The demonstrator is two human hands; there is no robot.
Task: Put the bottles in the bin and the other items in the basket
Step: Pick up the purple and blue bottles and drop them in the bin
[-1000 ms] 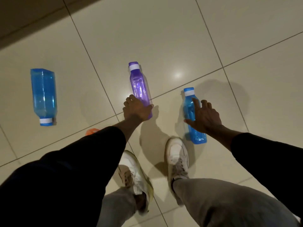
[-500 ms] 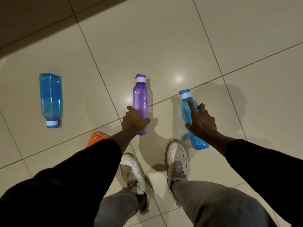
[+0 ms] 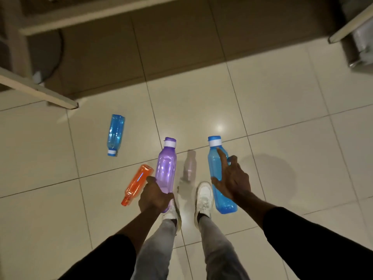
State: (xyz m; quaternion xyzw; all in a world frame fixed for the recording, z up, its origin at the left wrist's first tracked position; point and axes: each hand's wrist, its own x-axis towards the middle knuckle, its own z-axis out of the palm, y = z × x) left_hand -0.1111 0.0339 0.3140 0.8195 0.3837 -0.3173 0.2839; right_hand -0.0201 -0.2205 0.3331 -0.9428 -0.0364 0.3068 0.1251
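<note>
My left hand [image 3: 155, 198] grips the lower part of a purple bottle [image 3: 166, 170] with a white neck band, held off the floor with its cap pointing away from me. My right hand [image 3: 232, 182] holds a blue bottle [image 3: 219, 174] the same way, index finger stretched along its side. An orange bottle [image 3: 136, 183] lies on the tiles just left of my left hand. A second blue bottle [image 3: 115, 134] lies further away to the left, cap toward me. No bin or basket is in view.
My two white shoes [image 3: 203, 201] stand on the cream tiled floor [image 3: 282, 158] below the bottles. A pale table frame and leg [image 3: 40, 91] cross the upper left. A shiny metal object [image 3: 361, 43] sits at the upper right edge.
Both hands have closed on their bottles and lifted them off the floor. The view has risen and pulled back, showing the orange bottle fully and the furniture beyond.
</note>
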